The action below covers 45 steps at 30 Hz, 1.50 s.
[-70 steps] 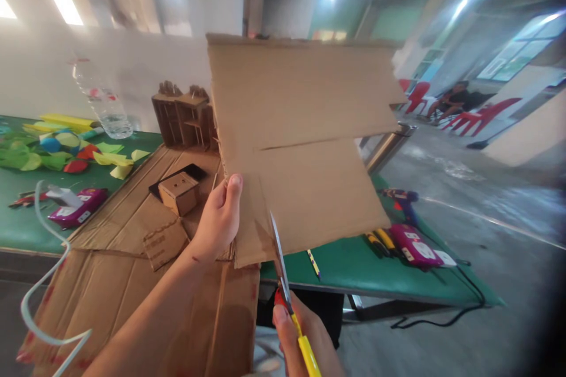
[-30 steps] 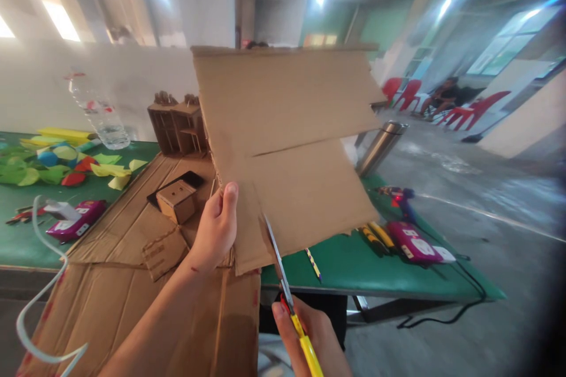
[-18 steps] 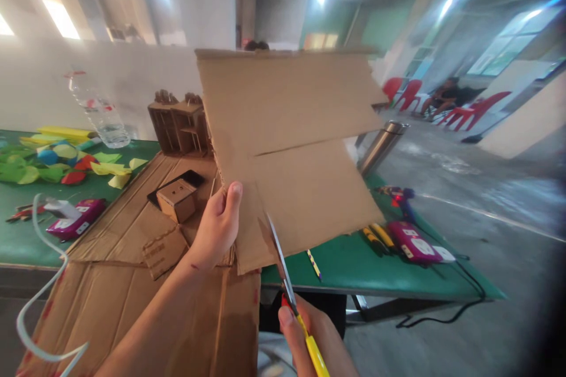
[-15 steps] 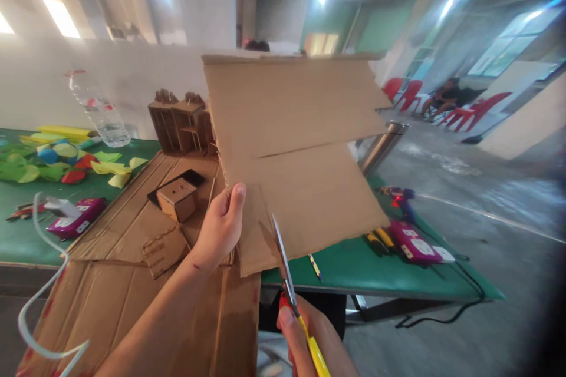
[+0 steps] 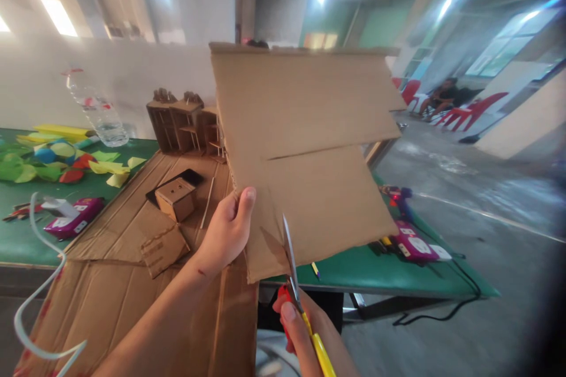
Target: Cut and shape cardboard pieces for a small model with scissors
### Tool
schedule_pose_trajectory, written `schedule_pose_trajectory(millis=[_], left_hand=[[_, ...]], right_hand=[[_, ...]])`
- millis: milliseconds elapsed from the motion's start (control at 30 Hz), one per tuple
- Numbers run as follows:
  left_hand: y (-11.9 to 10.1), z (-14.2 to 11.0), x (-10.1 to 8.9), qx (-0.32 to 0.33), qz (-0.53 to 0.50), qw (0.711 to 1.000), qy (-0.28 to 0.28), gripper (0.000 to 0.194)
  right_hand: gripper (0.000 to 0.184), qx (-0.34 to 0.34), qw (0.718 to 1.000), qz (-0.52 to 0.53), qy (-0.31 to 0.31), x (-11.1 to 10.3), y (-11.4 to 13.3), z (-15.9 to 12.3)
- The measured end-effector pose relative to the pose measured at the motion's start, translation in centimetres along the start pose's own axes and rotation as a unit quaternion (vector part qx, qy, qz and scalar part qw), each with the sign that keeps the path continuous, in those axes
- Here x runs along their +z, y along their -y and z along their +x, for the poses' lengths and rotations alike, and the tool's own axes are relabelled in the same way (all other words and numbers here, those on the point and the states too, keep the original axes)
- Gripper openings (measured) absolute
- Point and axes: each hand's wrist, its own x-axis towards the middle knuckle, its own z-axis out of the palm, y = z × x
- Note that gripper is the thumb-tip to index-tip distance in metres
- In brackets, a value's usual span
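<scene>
My left hand (image 5: pixel 226 231) grips the lower left edge of a large brown cardboard sheet (image 5: pixel 309 129), held upright and tilted over the green table (image 5: pixel 354 271). My right hand (image 5: pixel 300 330) holds scissors (image 5: pixel 292 274) with red and yellow handles. Their blades stand in the sheet's bottom edge, just right of my left thumb. A cut line runs across the sheet's middle.
Flattened cardboard (image 5: pixel 132 283) covers the table's near left, with a small cardboard box (image 5: pixel 177 198) and a cardboard shelf model (image 5: pixel 186 123). Coloured paper scraps (image 5: pixel 57 156), a plastic bottle (image 5: pixel 99 109), pink tools (image 5: pixel 73 218) and a glue gun (image 5: pixel 400 197) lie around. A person sits far right by red chairs (image 5: pixel 469 112).
The cardboard sheet and both hands have shifted slightly right and down. The scissor blades sit a little further into the sheet's bottom edge.
</scene>
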Motion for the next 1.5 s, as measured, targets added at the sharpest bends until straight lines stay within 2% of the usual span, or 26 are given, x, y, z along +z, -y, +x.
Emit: schedule_pose_trajectory(millis=[167,467,667,800,1067,1233,1400,1500], left_hand=[[0.1,0.0,0.2,-0.001,-0.005,1.0,0.015,0.036],[0.2,-0.3,0.7,-0.013,-0.019,0.999,0.034,0.036],[0.4,-0.2,0.8,-0.014,-0.021,0.999,0.03,0.039],[0.5,-0.2,0.8,-0.013,-0.024,0.999,0.029,0.041],[0.4,-0.1,0.8,-0.006,-0.025,0.999,0.026,0.04],[0.6,-0.1,0.8,0.003,-0.026,0.999,0.027,0.039],[0.7,0.0,0.9,0.008,-0.03,0.999,0.025,0.042],[0.6,0.0,0.9,0.008,-0.03,0.999,0.023,0.043]], right_hand=[[0.062,0.006,1.0,0.025,-0.002,0.8,-1.2,0.5],[0.053,-0.017,0.998,0.017,0.054,0.0,-1.4,1.4],[0.055,-0.006,0.999,0.02,0.03,0.3,-1.1,1.0],[0.056,0.019,0.998,0.024,0.05,0.4,-1.0,1.1],[0.057,0.024,0.998,0.016,0.051,0.5,-0.9,1.0],[0.057,0.029,0.998,0.029,0.04,0.9,-1.1,1.1],[0.058,0.0,1.0,0.028,0.007,1.0,-1.0,1.4],[0.058,0.013,0.999,0.044,-0.005,1.1,-1.1,1.5]])
